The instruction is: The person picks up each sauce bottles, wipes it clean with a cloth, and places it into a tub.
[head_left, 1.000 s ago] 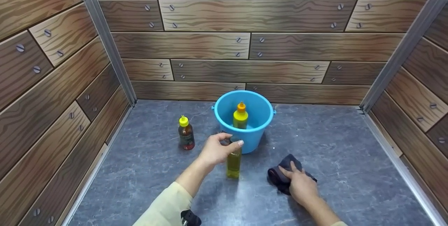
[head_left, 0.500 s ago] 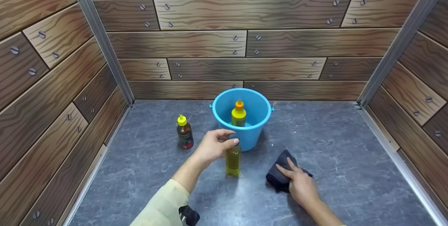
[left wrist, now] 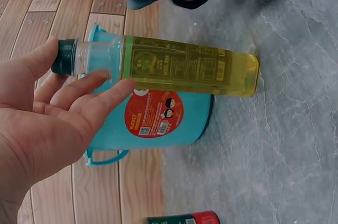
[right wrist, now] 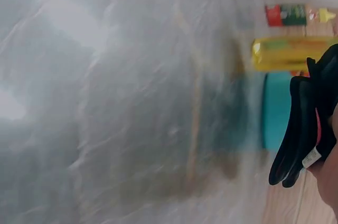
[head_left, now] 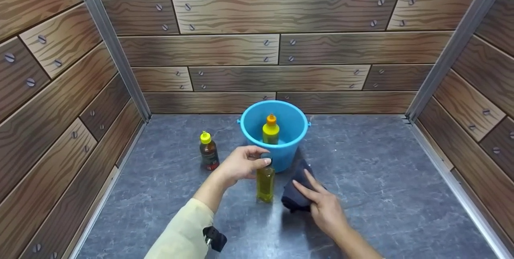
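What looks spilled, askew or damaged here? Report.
Nothing stands out: I see no spill or damage. The brown bottle stands upright, the orange-capped bottle sits upright in the blue bucket, the left hand holds the green-capped bottle roughly upright. The dark cloth in the right hand is just folded.

The left forearm wears a pale cream-yellow sleeve [head_left: 180, 231], smooth and slightly puffy, with soft creases running across the fabric and a plain cuff that stops short of the wrist. Against its inner side, behind the cuff, sits a small black fitting [head_left: 215, 239], blocky with rounded corners (a bit of silvery metal pokes out at one end; the finer detail is too small to read). The left grip [head_left: 241, 164] is a bare human hand. So is the right grip [head_left: 323, 200], and the right forearm [head_left: 355, 241] is bare along the length that shows clearly.
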